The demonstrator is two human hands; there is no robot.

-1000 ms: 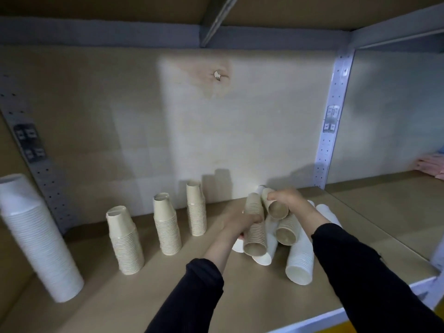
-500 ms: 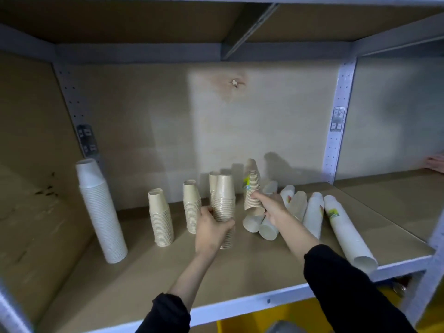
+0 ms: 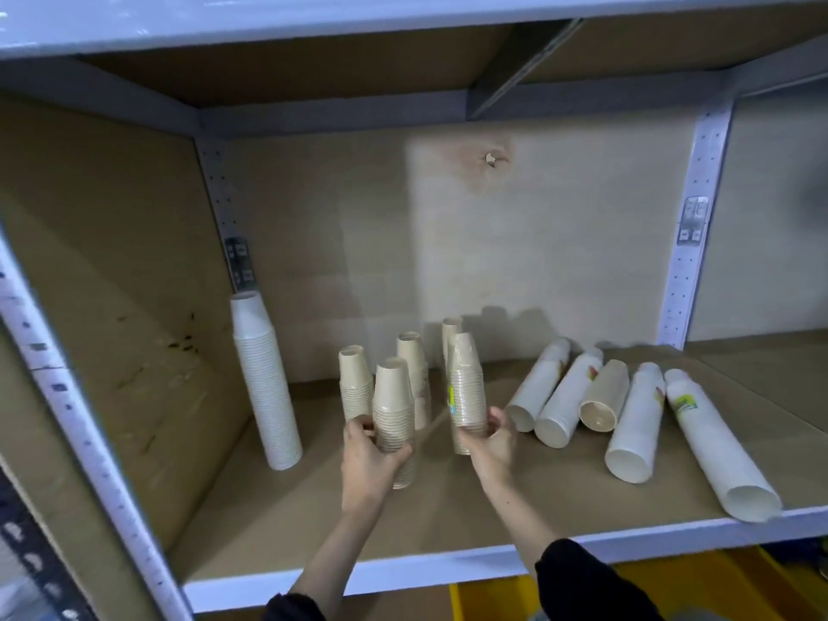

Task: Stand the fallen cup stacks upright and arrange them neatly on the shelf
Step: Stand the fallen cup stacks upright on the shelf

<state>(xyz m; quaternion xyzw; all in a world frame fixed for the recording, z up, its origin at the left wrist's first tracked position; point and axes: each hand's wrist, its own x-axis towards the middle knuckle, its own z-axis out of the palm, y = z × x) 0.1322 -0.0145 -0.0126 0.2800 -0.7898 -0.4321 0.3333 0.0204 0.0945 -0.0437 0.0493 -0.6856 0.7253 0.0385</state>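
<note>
My left hand (image 3: 369, 459) grips an upright beige cup stack (image 3: 394, 405) standing on the shelf board (image 3: 537, 499). My right hand (image 3: 490, 441) holds a second upright beige cup stack with a small label (image 3: 467, 387) by its lower part. Behind them stand three more beige stacks (image 3: 355, 378), (image 3: 413, 365), (image 3: 449, 327). A tall white stack (image 3: 264, 378) stands upright at the left. To the right, several stacks lie on their sides: white ones (image 3: 537, 385), (image 3: 567, 398), (image 3: 634, 423), one beige (image 3: 605, 396) and a long white one (image 3: 712, 445) near the front edge.
The shelf has a cardboard side wall (image 3: 112, 307) on the left and a perforated metal upright (image 3: 694, 226) at the back right. The long fallen stack's mouth reaches the shelf's front rail (image 3: 448, 571). Yellow objects (image 3: 672, 589) show below the shelf.
Both hands have lifted beige stacks out of the fallen pile and moved them left, upright. The right-hand stack went from tilted to standing. The camera pulled back and shifted left.
</note>
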